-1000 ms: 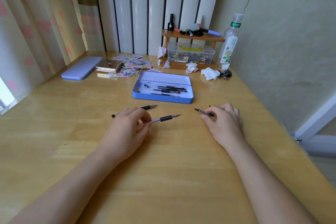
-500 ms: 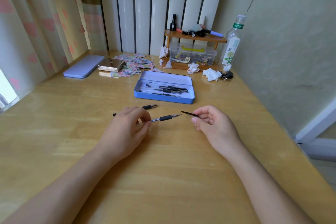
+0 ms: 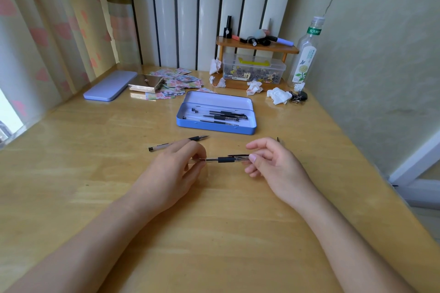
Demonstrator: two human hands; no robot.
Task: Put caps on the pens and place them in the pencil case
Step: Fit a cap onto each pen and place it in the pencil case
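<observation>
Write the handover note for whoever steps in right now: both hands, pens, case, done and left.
Left hand: grip on the barrel of the pen, held level above the table.
Right hand: grip on the cap, which sits over the pen's tip end; whether it is fully seated cannot be told.
Pencil case: open, several capped pens inside.
Uncapped pen: lies on the table behind the left hand.
Done: several pens stowed.
Left: seat this cap, stow the pen, then cap and stow the uncapped pen. A small dark item beyond the right hand may be its cap.
</observation>
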